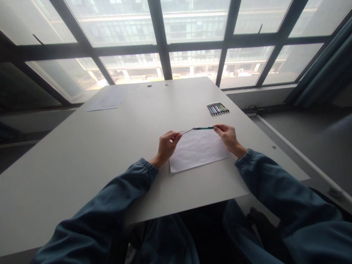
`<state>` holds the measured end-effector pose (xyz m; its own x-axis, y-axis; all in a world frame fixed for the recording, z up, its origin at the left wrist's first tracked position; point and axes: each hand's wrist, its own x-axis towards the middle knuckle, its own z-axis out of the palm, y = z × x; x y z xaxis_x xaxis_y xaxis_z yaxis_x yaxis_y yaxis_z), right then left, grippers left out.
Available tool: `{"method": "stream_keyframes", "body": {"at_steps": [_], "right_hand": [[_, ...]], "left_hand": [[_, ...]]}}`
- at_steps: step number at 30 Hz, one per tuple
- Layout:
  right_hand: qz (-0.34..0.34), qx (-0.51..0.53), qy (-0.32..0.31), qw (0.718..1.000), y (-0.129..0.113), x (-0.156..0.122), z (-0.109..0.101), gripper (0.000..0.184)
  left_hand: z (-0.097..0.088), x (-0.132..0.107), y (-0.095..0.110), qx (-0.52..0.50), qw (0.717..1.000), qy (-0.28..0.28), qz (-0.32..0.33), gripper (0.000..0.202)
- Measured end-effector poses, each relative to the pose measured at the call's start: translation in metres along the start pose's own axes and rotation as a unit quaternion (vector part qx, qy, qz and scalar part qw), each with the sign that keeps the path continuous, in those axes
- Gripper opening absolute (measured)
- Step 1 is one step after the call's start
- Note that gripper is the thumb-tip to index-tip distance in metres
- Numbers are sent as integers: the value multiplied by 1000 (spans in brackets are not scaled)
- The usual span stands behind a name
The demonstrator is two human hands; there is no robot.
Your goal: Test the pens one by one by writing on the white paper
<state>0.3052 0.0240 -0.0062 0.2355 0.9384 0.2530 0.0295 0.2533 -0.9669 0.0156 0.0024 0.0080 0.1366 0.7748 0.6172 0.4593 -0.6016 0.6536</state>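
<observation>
Pen(?) point(202, 128) btwn L hand point(167, 145), R hand point(228, 138)

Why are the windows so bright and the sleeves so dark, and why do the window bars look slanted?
Head view: daylight washes out the windows, leaving the sleeves backlit and dark; the wide lens splays the window bars and stretches the table; the pen between the left hand and right hand looks fairly sharp.
</observation>
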Motion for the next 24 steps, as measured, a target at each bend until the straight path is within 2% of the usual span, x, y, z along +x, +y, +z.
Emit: {"method": "stream_keyframes", "body": {"at_steps": [5, 9, 12, 17, 21, 24], "right_hand": [[-38, -81, -40, 995, 0, -4, 2, 27], [-68, -155, -95, 981, 6, -3, 2, 29], [-113, -254, -123, 953, 10, -3, 1, 24], [-154, -424, -131, 883, 10, -4, -1, 17], [-163, -489, -143, 845, 8, -8, -1, 17], [-171, -510, -151, 829, 8, -9, -1, 19]], "left_hand": [[2, -1, 4, -8, 998, -44, 41, 24], [3, -1, 1, 5, 996, -66, 57, 22], [4, -2, -2, 13, 994, -87, 65, 20], [5, -3, -6, 27, 991, -109, 68, 20], [5, -3, -6, 40, 988, -129, 70, 21], [5, -3, -6, 42, 986, -147, 66, 22]]}}
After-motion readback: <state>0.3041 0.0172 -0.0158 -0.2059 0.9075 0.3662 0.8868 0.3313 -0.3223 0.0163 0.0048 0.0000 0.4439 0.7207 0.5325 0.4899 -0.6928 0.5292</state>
